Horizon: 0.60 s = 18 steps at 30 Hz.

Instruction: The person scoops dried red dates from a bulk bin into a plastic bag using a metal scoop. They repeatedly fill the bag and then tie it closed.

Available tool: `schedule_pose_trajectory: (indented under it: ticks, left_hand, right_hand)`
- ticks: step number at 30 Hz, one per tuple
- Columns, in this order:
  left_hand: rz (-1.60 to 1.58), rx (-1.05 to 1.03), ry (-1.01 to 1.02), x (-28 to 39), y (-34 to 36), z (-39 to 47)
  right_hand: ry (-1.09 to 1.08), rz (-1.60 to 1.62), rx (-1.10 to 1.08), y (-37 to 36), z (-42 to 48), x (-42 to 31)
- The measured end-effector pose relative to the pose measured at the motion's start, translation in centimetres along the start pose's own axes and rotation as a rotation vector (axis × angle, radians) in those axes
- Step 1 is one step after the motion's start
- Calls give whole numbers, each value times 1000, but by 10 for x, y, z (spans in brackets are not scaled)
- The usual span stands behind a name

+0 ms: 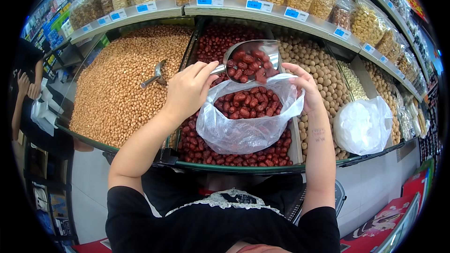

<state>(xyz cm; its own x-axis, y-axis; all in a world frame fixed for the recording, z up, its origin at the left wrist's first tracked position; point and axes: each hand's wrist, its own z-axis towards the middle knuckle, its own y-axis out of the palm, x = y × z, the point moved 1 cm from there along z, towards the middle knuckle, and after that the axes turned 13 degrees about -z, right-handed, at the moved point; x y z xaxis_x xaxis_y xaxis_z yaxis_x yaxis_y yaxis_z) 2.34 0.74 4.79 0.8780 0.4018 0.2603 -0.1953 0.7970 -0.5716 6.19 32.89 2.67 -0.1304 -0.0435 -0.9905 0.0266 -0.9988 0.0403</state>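
My left hand is closed around the handle of a metal scoop. Red dates lie in the scoop, and some are at its lower lip, just above the mouth of a clear plastic bag. The bag, with many red dates in it, rests on the bin of red dates. My right hand pinches the bag's rim on the right, fingers beside the scoop's right edge.
A bin of peanuts with another metal scoop lies left; a bin of round tan dried goods lies right. A filled white plastic bag sits farther right. A shelf of bagged nuts spans the back. Another person stands far left.
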Motion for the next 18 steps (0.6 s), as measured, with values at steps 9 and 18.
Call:
schedule_pose_trajectory:
  ticks: [9, 18]
  left_hand:
    - [11, 121, 134, 0, 1, -1]
    - [77, 185, 126, -10, 0, 0]
  right_hand:
    - [15, 43, 87, -1, 1, 2]
    - [46, -47, 184, -2, -1, 1]
